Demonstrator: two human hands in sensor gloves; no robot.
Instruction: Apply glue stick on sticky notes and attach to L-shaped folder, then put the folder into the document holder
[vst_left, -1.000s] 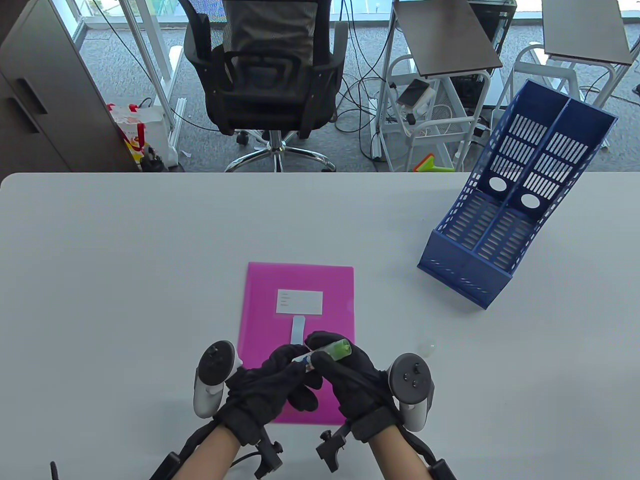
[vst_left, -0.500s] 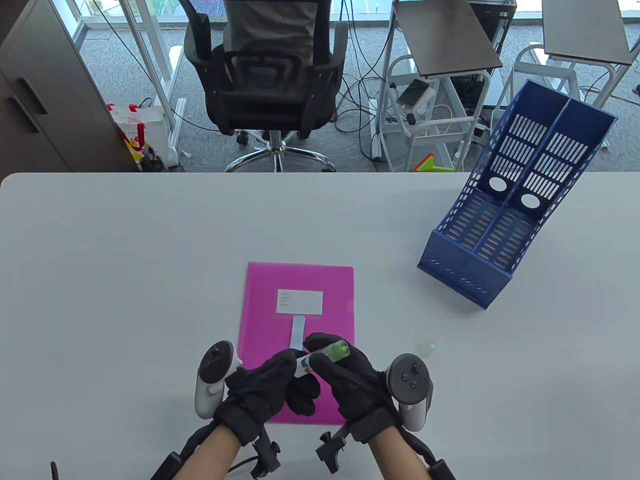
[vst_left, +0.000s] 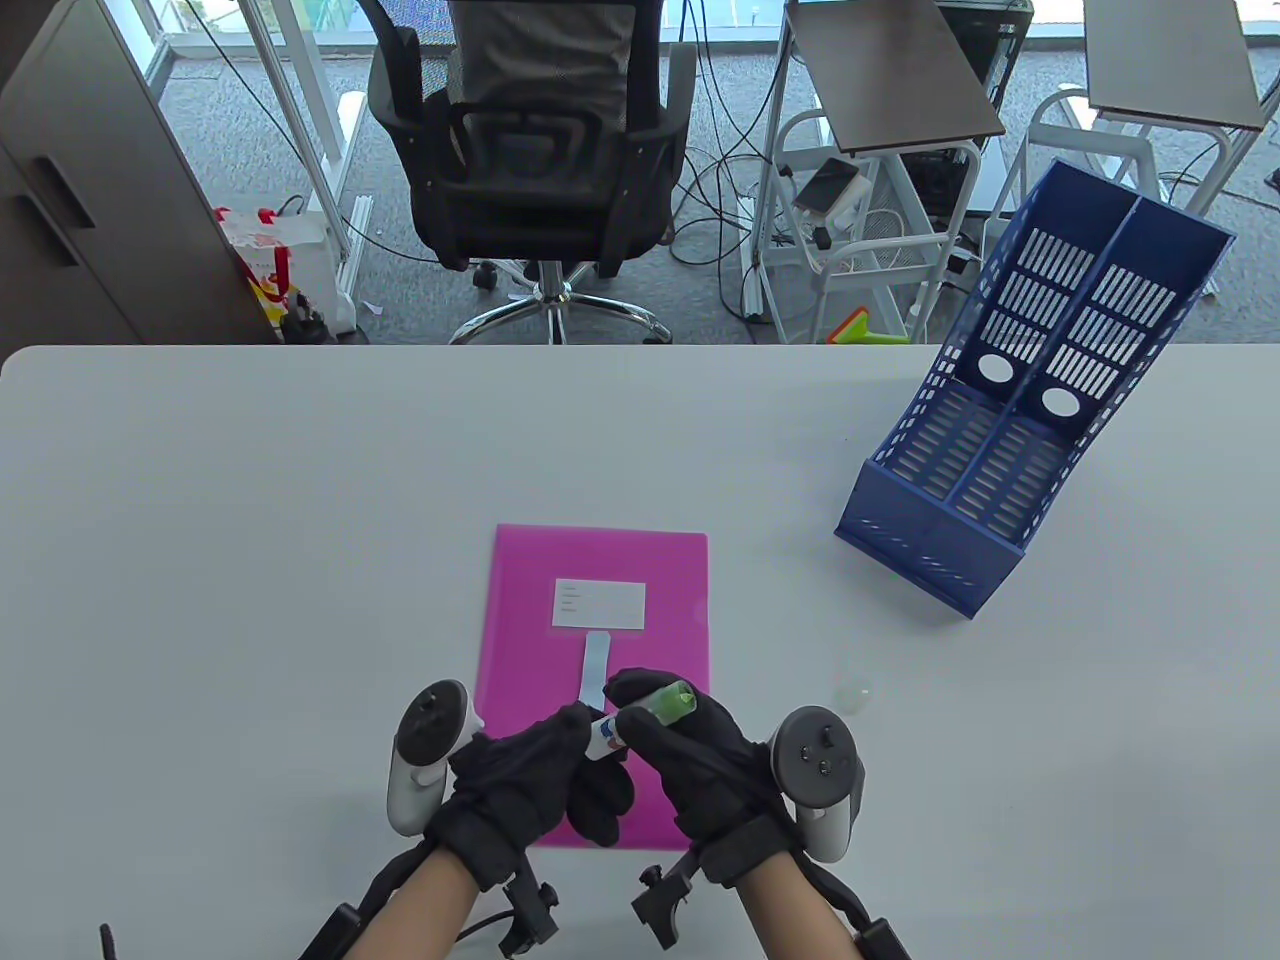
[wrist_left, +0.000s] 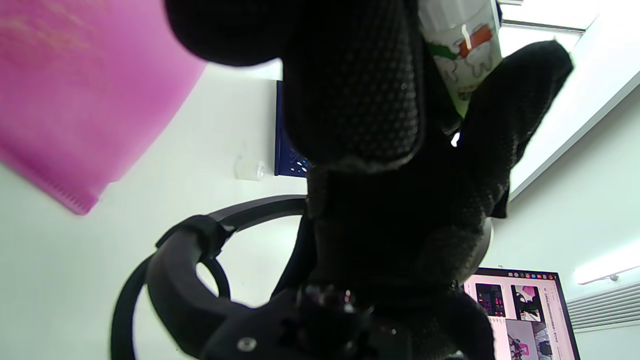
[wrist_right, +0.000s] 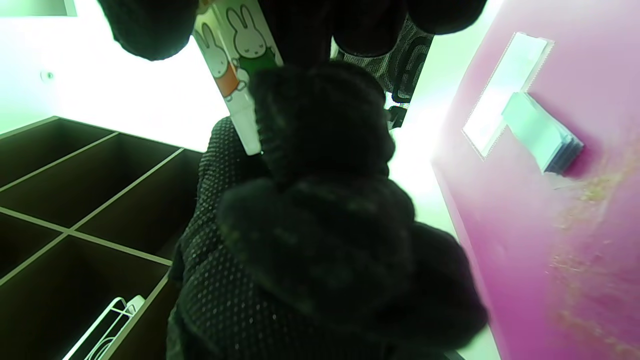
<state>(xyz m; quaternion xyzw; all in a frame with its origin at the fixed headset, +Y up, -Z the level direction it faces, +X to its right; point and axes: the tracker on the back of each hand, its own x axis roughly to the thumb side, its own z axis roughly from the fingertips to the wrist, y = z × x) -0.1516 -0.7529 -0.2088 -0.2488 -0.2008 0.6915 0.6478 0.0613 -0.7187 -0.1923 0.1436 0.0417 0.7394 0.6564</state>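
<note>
A glue stick (vst_left: 655, 708) with a green upper end and a white printed barrel hangs just above the near half of the pink L-shaped folder (vst_left: 600, 560). My right hand (vst_left: 640, 712) grips its green end. My left hand (vst_left: 578, 732) pinches its white lower end. A light blue pad of sticky notes (vst_left: 596, 665) lies on the folder below a white label (vst_left: 598, 604). The right wrist view shows the glue stick (wrist_right: 235, 65), the sticky notes (wrist_right: 542, 132) and the folder (wrist_right: 575, 200). The barrel (wrist_left: 462, 45) also shows between my fingers in the left wrist view.
A blue two-slot document holder (vst_left: 1000, 450) stands at the table's right back, its openings facing up and left. A small clear cap (vst_left: 853, 690) lies on the table right of my right hand. An office chair (vst_left: 540, 150) stands beyond the far edge.
My left hand's fingers have slid back down and left along the glue stick, so more of the white barrel shows. The right hand has barely moved.
</note>
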